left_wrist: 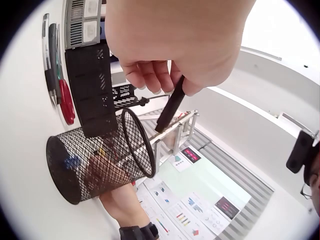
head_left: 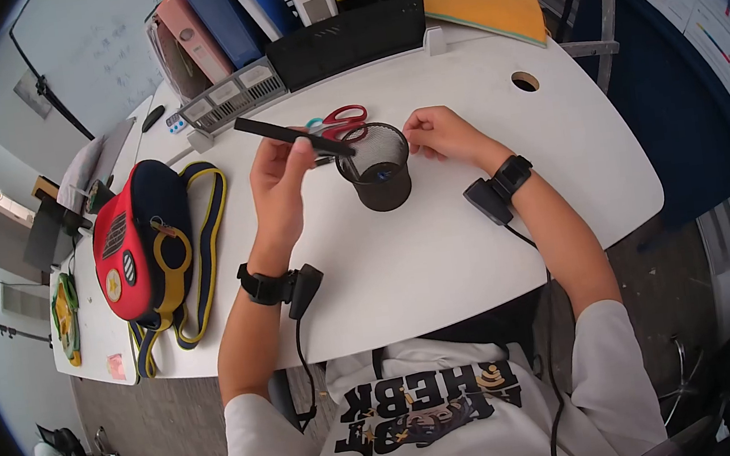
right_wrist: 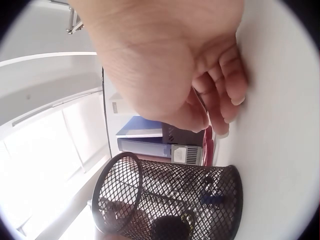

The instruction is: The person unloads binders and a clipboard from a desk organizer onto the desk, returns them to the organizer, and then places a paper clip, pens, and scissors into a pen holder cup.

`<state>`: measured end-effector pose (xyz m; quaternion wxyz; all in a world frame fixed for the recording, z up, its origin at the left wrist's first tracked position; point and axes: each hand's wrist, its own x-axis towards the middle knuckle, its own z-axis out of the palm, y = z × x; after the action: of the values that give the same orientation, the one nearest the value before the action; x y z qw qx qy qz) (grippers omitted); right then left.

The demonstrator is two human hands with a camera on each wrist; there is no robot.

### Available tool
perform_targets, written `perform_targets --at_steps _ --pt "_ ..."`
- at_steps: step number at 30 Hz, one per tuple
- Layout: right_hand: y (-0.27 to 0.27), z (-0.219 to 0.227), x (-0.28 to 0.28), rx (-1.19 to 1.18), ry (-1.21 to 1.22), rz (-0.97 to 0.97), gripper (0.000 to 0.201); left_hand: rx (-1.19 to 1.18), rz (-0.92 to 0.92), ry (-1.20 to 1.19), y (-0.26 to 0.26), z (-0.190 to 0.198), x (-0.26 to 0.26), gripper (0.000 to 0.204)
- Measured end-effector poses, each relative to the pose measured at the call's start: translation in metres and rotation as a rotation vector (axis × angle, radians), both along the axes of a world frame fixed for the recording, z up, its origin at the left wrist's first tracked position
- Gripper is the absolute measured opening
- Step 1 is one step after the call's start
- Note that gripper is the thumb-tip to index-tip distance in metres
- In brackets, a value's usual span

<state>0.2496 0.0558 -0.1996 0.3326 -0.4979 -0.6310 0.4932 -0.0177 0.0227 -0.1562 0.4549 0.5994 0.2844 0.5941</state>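
My left hand [head_left: 279, 184] pinches a long, straight black bar [head_left: 292, 137] between thumb and fingers. The bar slants over the left side of a black mesh pen cup [head_left: 385, 191], and its lower end overlaps the rim in the head view. In the left wrist view the bar [left_wrist: 171, 106] points toward the cup's mouth. Close by the cup's right side is my right hand [head_left: 449, 135], its fingers loosely curled with nothing seen in them. A small blue thing [left_wrist: 72, 162] shows through the mesh at the cup's bottom. Behind the cup lie red-handled scissors [head_left: 344, 120].
Several pens [left_wrist: 50, 60] lie beside the scissors. A red and navy backpack [head_left: 146, 244] sits at the left. Along the back stand binders [head_left: 220, 19] and a black organizer [head_left: 348, 41], with a yellow folder [head_left: 484, 12] to their right. The white table [head_left: 477, 260] has a round cable hole [head_left: 526, 82].
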Motion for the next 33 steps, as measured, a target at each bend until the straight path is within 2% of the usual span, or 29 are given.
perform_targets --at_steps 2,4,5,6,8,9,10,12,13,15,22,24,28,30,31,32,33 --pt "0.001 0.002 -0.002 -0.004 -0.014 0.010 0.011 0.010 -0.005 0.009 -0.003 -0.002 0.008 0.020" --pt "0.000 0.002 -0.004 0.002 -0.047 0.013 0.011 0.040 -0.011 0.386 0.001 -0.009 0.010 0.028" --pt "0.000 0.001 -0.004 0.003 -0.046 0.014 0.011 0.171 0.020 0.558 0.001 -0.012 0.010 0.032" --pt "-0.001 0.002 -0.004 0.014 -0.051 0.011 0.012 0.171 0.020 0.559 0.002 -0.013 0.010 0.032" --pt "-0.001 0.002 -0.003 0.025 -0.054 0.006 0.012 0.264 0.032 0.403 0.007 -0.023 0.008 0.030" --pt "0.000 0.001 -0.002 0.031 -0.040 0.014 0.012 0.176 0.065 0.322 0.014 -0.028 0.000 0.028" --pt "0.000 0.000 -0.002 0.035 -0.026 0.023 0.012 0.174 0.063 0.326 0.023 -0.031 -0.012 0.028" --pt "0.000 -0.001 -0.001 0.036 -0.030 0.022 0.012 -0.031 0.242 0.409 0.041 -0.040 -0.039 0.030" --pt "0.000 0.000 -0.002 0.039 -0.040 0.024 0.011 -0.030 0.242 0.410 0.048 -0.051 -0.051 0.030" --pt "0.000 0.002 -0.003 0.028 -0.045 0.016 0.011 0.081 0.426 0.976 0.054 -0.063 -0.063 0.031" --pt "0.001 -0.002 -0.005 0.033 -0.070 -0.002 0.011 -0.088 0.470 1.192 0.051 -0.054 -0.064 0.022" --pt "0.001 -0.004 -0.005 0.042 -0.079 -0.001 0.011 -0.126 0.410 1.254 0.050 -0.053 -0.064 0.019" --pt "0.002 -0.006 -0.004 0.070 -0.090 0.019 0.011 0.056 0.447 1.232 0.042 -0.045 -0.063 0.015" --pt "0.003 -0.009 -0.003 0.090 -0.081 0.023 0.011 -0.202 0.330 0.636 0.035 -0.027 -0.057 0.013" --pt "0.003 -0.011 -0.003 0.111 -0.078 0.030 0.011 -0.179 0.190 0.317 0.032 -0.021 -0.052 0.012" --pt "0.003 -0.012 -0.003 0.112 -0.073 0.025 0.011 -0.177 0.187 0.322 0.026 -0.014 -0.046 0.012" --pt "0.004 -0.013 -0.003 0.120 -0.063 0.019 0.011 -0.166 0.104 0.099 0.015 -0.001 -0.037 0.012"
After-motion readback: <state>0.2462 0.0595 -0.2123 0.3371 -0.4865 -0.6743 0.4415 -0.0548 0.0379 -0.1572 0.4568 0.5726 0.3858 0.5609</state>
